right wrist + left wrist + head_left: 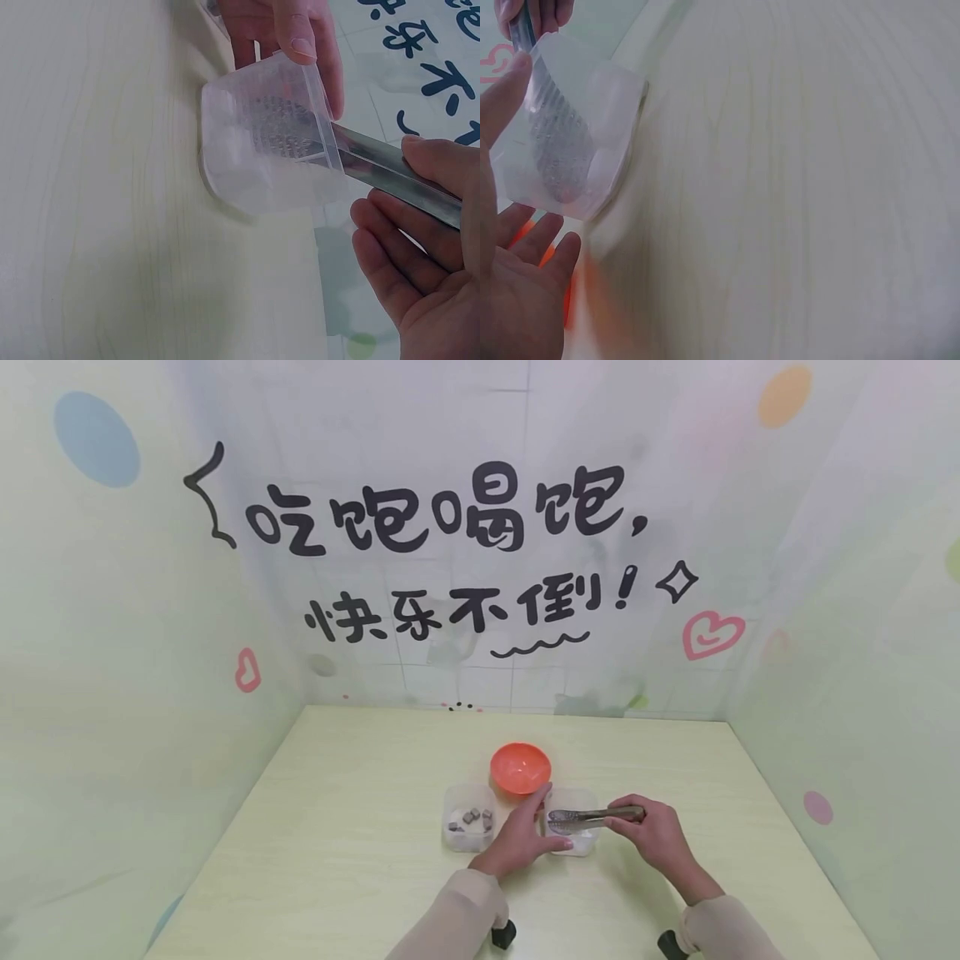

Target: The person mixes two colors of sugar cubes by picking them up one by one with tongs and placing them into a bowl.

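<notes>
In the head view, metal food tongs (592, 818) reach into the right-hand clear plastic box (581, 846). My right hand (654, 831) holds them by the handle end, its thumb on top, as the right wrist view also shows. Through the box wall, the textured tong heads (281, 127) show inside. My left hand (517, 838) is at the left side of this box, thumb and fingers spread with the fingers nearly straight. Its thumb (506, 94) lies by the rim in the left wrist view, the fingers (540, 240) close to the wall.
An orange bowl (520, 768) stands just behind the two boxes. Left of my left hand is a second clear box (468, 842) with several small grey cubes (471, 816). The pale wooden table (337, 827) has printed walls on three sides.
</notes>
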Available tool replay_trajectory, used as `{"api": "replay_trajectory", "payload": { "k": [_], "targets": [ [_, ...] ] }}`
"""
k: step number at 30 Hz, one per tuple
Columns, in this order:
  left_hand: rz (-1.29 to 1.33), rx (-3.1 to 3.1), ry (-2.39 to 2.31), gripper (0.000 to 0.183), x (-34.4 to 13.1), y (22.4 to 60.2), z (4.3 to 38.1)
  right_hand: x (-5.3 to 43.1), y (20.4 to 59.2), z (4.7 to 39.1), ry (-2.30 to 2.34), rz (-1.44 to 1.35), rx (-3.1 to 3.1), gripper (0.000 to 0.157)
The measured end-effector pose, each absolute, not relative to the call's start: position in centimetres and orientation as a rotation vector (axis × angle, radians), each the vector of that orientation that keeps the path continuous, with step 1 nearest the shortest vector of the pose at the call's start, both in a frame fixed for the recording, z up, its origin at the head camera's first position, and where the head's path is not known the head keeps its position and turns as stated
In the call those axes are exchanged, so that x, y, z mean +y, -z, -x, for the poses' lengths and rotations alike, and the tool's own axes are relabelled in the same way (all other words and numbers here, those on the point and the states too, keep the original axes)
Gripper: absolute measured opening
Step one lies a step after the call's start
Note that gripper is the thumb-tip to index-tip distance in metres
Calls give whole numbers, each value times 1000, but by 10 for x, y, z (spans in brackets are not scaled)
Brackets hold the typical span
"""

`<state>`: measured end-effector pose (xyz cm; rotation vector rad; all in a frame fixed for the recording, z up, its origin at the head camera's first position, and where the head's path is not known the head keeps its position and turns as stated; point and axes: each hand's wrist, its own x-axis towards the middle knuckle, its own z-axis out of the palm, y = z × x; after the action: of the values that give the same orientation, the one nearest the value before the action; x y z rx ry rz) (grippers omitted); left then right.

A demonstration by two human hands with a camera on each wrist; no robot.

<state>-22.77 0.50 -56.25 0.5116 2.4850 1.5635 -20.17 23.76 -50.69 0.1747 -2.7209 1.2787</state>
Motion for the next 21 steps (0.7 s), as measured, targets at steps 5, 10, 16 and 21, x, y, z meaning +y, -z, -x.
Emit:
{"api": "replay_trajectory", "payload": {
  "k": [5,10,16,21],
  "targets": [
    [-512,2491,-1536,100,4,558,227,236,506,201,-1276,-172,-2715,17],
    [-520,2499,-1528,97,4,555,226,238,505,200,-1260,-170,-2692,17],
    [-484,2492,-1520,97,4,556,228,242,502,197,-1272,-166,-2628,18],
    [-459,2468,-1545,101,4,559,231,244,500,195,-1268,-163,-2561,18]
  ]
}}
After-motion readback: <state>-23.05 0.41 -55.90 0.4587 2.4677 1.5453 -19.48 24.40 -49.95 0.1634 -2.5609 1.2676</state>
